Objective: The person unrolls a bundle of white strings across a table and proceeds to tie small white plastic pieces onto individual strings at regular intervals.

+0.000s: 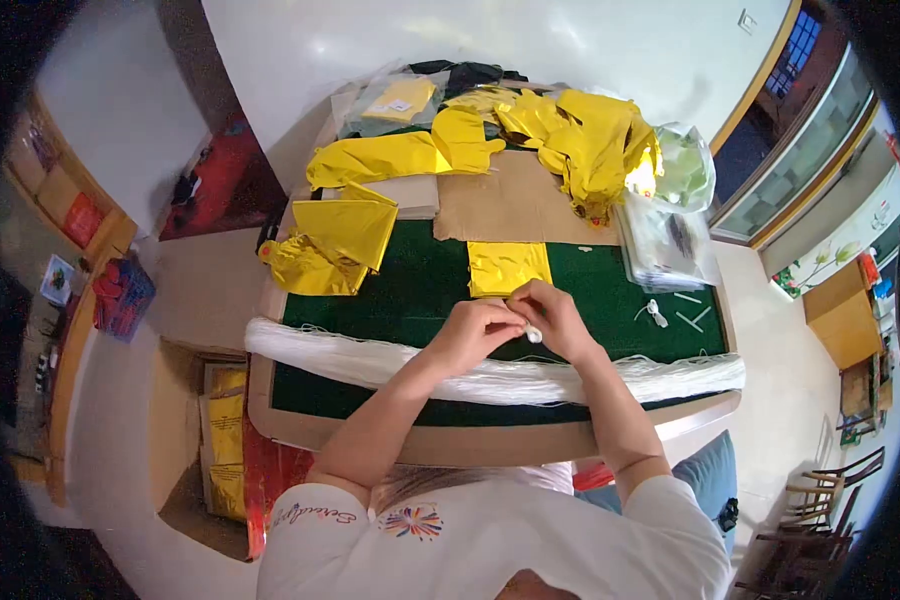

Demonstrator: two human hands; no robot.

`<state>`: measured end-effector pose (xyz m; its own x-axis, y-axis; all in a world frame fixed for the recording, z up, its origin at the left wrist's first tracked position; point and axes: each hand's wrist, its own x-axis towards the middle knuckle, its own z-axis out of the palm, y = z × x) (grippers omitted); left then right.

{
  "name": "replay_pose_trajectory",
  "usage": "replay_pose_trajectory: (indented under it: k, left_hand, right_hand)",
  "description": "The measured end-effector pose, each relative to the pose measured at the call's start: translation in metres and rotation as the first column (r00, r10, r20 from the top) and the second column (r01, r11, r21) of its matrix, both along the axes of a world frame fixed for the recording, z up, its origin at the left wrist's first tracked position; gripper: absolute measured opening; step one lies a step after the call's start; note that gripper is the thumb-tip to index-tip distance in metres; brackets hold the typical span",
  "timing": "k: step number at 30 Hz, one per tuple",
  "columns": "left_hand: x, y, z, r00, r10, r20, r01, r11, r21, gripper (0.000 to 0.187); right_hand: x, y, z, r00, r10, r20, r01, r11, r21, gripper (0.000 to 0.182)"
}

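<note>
My left hand (470,338) and my right hand (554,322) meet over the near middle of the table, fingertips pinched close together. Between them is a small white bundle of string (535,336), partly hidden by the fingers. Just beyond the fingertips lies a folded yellow foil sheet (510,268), flat on the green mat (425,275). A long white hank of string (350,358) stretches left to right across the mat, beneath my forearms. A small coil of white cord (655,314) lies to the right of my right hand.
Crumpled yellow foil (600,140) is heaped at the back, with more foil (320,255) at left. Brown cardboard (490,205) lies between them. Clear plastic bags (670,245) and short white sticks (692,320) sit at right. An open cardboard box (182,450) stands on the floor at left.
</note>
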<state>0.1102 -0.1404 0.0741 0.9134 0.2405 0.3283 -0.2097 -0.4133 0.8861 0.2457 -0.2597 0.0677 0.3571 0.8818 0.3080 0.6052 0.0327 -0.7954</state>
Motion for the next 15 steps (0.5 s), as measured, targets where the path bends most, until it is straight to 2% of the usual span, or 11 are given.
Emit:
replay_pose_trajectory:
  k: [2, 3, 4, 6, 8, 9, 10, 12, 13, 15]
  left_hand:
    - [0.003, 0.000, -0.010, 0.996, 0.061, 0.061, -0.057, 0.997, -0.057, 0.007]
    - [0.004, 0.004, -0.011, 0.993, 0.114, 0.007, -0.112, 0.982, -0.152, 0.007]
    - [0.005, 0.007, -0.013, 0.985, 0.163, -0.052, -0.171, 0.955, -0.242, 0.006]
    - [0.008, 0.013, -0.022, 0.975, 0.220, -0.022, -0.217, 0.931, -0.295, 0.006]
    - [0.008, 0.018, -0.024, 0.905, 0.424, 0.031, -0.424, 0.905, 0.018, 0.008]
    - [0.005, 0.018, -0.016, 0.901, 0.430, 0.060, -0.434, 0.891, 0.131, 0.007]
    - [0.004, 0.020, -0.020, 0.900, 0.432, 0.059, -0.436, 0.891, 0.130, 0.007]
    - [0.004, 0.022, -0.024, 0.967, 0.228, 0.114, -0.253, 0.920, 0.299, 0.008]
    - [0.001, 0.020, -0.022, 0.987, 0.149, 0.068, -0.163, 0.932, 0.325, 0.013]
    - [0.001, 0.013, -0.014, 0.993, 0.085, 0.084, -0.105, 0.955, 0.278, 0.012]
  right_hand:
    - [0.000, 0.000, -0.009, 0.997, 0.038, 0.063, -0.036, 0.999, -0.024, 0.010]
    - [-0.003, 0.002, -0.008, 0.988, 0.085, 0.128, -0.078, 0.995, -0.054, 0.011]
    - [-0.011, 0.003, -0.007, 0.993, 0.060, 0.099, -0.056, 0.998, -0.039, 0.012]
    - [-0.016, 0.002, -0.004, 0.984, 0.113, 0.135, -0.104, 0.992, -0.068, 0.012]
    - [-0.020, 0.001, 0.005, 0.971, 0.168, 0.173, -0.153, 0.983, -0.099, 0.012]
    - [-0.023, -0.001, 0.014, 0.968, 0.150, 0.201, -0.138, 0.988, -0.077, 0.011]
    - [-0.026, -0.003, 0.020, 0.965, 0.130, 0.229, -0.121, 0.991, -0.053, 0.009]
    - [-0.021, -0.004, 0.027, 0.970, 0.088, 0.225, -0.088, 0.996, -0.009, 0.009]
    - [-0.017, -0.004, 0.030, 0.974, 0.045, 0.220, -0.054, 0.998, 0.038, 0.009]
    - [-0.008, -0.002, 0.019, 0.986, 0.003, 0.164, -0.014, 0.998, 0.064, 0.008]
